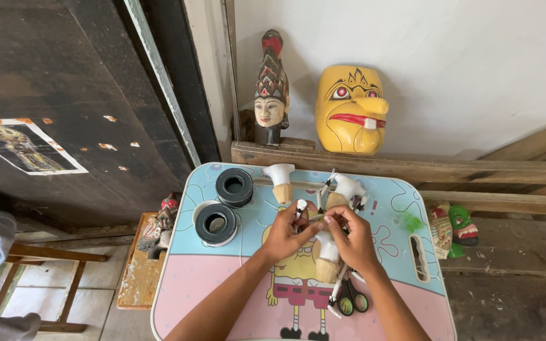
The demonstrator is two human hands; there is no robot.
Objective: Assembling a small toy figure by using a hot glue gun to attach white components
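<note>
My left hand and my right hand meet over the middle of a small cartoon-printed table. Together they pinch a thin white stick with black bands. Under my right hand stands a white-topped wooden puppet piece. Two similar white-and-wood pieces rest further back, one at the left and one at the right. Black-handled scissors lie by my right wrist.
Two black tape rolls sit at the table's left. A yellow mask and a carved puppet head lean on the wall ledge. A green mask lies right; a wooden stool with a puppet stands left.
</note>
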